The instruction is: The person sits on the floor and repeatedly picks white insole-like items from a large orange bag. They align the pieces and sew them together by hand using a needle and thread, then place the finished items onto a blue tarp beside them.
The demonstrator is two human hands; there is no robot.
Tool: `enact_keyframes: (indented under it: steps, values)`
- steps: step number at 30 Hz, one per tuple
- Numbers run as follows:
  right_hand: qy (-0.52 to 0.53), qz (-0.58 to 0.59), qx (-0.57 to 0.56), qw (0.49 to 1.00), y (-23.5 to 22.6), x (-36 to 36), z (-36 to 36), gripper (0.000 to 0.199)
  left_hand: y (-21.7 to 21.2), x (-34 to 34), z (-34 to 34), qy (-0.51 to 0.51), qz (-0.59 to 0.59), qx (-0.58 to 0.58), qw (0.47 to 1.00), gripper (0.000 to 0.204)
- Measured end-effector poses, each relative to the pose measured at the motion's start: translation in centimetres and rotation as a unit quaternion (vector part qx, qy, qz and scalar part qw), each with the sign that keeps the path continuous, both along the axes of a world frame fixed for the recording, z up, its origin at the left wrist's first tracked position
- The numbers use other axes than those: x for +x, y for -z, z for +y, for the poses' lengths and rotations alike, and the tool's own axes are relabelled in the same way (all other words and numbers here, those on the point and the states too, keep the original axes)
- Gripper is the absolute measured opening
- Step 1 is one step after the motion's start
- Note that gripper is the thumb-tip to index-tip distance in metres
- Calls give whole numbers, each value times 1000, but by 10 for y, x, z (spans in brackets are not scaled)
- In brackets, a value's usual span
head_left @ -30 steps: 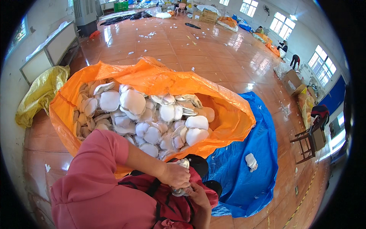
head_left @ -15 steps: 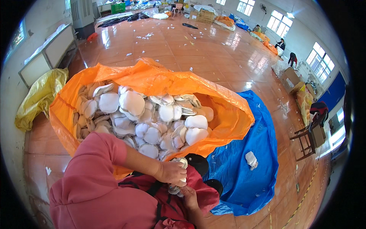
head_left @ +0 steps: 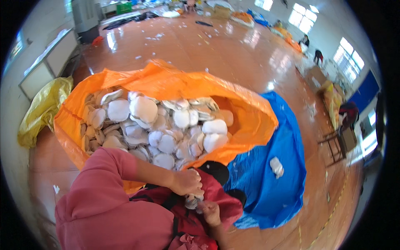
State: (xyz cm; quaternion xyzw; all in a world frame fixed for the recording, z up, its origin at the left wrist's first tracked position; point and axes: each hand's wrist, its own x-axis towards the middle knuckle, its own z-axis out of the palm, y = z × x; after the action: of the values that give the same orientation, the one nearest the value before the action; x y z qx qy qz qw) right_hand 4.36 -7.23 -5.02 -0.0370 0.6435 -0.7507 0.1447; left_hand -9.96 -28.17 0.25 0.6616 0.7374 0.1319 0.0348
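Note:
My left hand (head_left: 186,182) is closed around a small bundle of white pads (head_left: 191,202) above my lap, with part of the bundle hidden by the fingers. Just below it, my right hand (head_left: 211,212) has its fingers drawn together at the bundle's lower end. Those fingertips are smeared by motion, and what they pinch is too small to make out. In front of me lies a wide-mouthed orange sack (head_left: 246,102), holding a heap of white, rounded soft pads (head_left: 143,110), many of them in bunches.
To the right, a blue sheet (head_left: 266,187) on the tiled floor carries one white bundle (head_left: 276,166). A yellow sack (head_left: 46,108) slumps beside a white bench (head_left: 50,60) on the left. A wooden chair (head_left: 333,143) stands at right; people sit by the far wall.
The view has shifted slightly. My left hand has turned over the bundle, covering its upper end more, and my right hand has moved slightly right and down. The heap in the sack looks the same.

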Motion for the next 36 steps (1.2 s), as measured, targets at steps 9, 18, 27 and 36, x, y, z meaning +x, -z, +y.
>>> enact_keyframes:
  steps: [9, 18, 27, 36]
  values:
    - [200, -130, -179, 955, -35, -50, 10, 23, -63, -12, 34, -63, -103, -44, 992, 43]
    - [338, 25, -188, 922, -24, -44, 19, 10, -53, -17, 44, -309, -536, -66, 783, 81]
    - [285, 58, -62, 955, -31, -42, 12, 18, -45, -1, 54, -353, -450, -39, 819, 77]
    - [258, 19, 176, 950, -28, -33, 9, 23, -49, 8, 65, -354, -400, -90, 840, 81]
